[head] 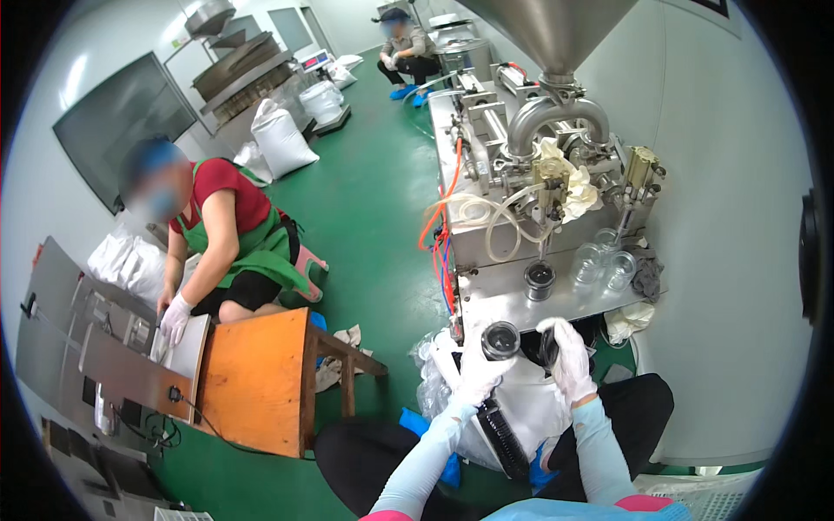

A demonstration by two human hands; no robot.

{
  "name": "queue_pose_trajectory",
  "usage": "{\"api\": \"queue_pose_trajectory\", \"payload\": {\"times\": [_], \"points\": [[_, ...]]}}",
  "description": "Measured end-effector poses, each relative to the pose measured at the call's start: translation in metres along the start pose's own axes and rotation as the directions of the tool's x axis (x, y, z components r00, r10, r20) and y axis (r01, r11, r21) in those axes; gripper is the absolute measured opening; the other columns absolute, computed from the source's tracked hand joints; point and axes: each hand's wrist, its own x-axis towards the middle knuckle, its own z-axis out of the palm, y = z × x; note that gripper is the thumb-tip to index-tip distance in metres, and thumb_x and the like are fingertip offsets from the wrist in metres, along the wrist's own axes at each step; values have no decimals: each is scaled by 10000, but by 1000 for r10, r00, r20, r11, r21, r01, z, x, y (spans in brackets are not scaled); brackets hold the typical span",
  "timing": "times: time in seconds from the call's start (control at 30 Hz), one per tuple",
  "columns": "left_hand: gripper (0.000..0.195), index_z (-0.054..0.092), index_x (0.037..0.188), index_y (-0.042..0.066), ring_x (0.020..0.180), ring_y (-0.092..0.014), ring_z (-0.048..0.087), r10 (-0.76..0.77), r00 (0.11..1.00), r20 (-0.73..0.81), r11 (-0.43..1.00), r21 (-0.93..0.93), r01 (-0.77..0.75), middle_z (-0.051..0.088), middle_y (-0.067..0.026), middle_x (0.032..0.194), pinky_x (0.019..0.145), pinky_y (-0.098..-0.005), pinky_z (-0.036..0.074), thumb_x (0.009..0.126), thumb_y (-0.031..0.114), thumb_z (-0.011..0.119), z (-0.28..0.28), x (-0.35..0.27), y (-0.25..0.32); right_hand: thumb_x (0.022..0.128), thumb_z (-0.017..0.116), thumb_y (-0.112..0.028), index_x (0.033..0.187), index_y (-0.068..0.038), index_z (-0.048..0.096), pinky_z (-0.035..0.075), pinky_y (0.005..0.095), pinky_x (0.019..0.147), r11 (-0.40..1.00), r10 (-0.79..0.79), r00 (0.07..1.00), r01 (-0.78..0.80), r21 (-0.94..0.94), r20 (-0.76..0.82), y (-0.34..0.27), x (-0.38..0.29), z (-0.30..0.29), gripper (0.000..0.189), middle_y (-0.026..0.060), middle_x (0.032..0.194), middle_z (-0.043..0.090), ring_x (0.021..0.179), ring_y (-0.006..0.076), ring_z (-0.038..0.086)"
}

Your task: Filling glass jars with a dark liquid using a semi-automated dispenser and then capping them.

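Note:
My left hand [479,376], in a white glove, grips a transparent jar [501,340] with dark contents and an uncovered mouth. Just to its right, my gloved right hand [570,361] holds a round black lid [549,347] on edge, apart from the jar. A row of stacked black lids [503,443] lies below, between my knees, beside white plastic sheeting [531,397]. Ahead, another jar with dark contents [539,281] stands beneath a nozzle of the steel filling machine [495,244]. Several transparent jars [587,264] are grouped to its right on the machine's ledge.
A steel hopper [554,26] rises above the machine. Grey cloth [647,277] lies at the ledge's right end. To my left are an orange wooden table [254,378] and a seated co-worker [228,221] at a metal device. Another person [407,52] squats farther back near white sacks [280,140].

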Motion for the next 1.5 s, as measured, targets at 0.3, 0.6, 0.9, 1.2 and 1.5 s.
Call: {"api": "queue_pose_trajectory", "payload": {"times": [0.3, 0.6, 0.9, 1.2, 1.5], "points": [[712, 472, 1201, 5, 1069, -343, 513, 6, 1000, 22, 976, 216, -10, 539, -186, 1110, 946, -387, 402, 577, 159, 776, -10, -59, 68, 838, 550, -97, 1037, -23, 615, 433, 343, 910, 690, -194, 804, 519, -504, 562, -51, -23, 62, 222, 132, 1084, 612, 1022, 268, 579], [667, 522, 1228, 28, 1235, -314, 442, 501, 708, 497, 794, 61, -604, 471, -124, 1230, 994, -449, 376, 592, 106, 708, -28, -99, 112, 860, 574, -200, 1115, -24, 606, 395, 440, 942, 925, -120, -10, 363, 115, 993, -133, -48, 87, 312, 167, 1187, 537, 1094, 344, 506], [477, 630, 1035, 102, 1097, -312, 523, 332, 888, 318, 939, -24, -343, 521, -98, 1150, 946, -389, 410, 565, 55, 691, -50, -101, 139, 781, 619, -192, 962, -77, 643, 459, 390, 781, 601, -132, 368, 768, -221, 920, -123, -61, 98, 216, 79, 998, 605, 913, 265, 576], [494, 517, 1076, 18, 837, -143, 583, 9, 893, -449, 1000, 23, 1, 580, -51, 972, 755, -278, 489, 617, 19, 699, -153, -88, 183, 786, 646, -250, 1334, -104, 452, 198, 445, 1104, 875, -79, 606, 423, -237, 791, -122, -62, 123, 599, 136, 1352, 439, 1300, 326, 342], [503, 556, 1085, 9, 796, -135, 550, 116, 646, -755, 944, 285, 164, 587, -26, 929, 757, -269, 494, 628, -41, 760, -372, -101, 100, 827, 588, -38, 1235, -16, 510, 416, 326, 969, 851, 177, 782, 183, -493, 598, -69, -53, 46, 416, 110, 1209, 537, 1114, 198, 527]]}}
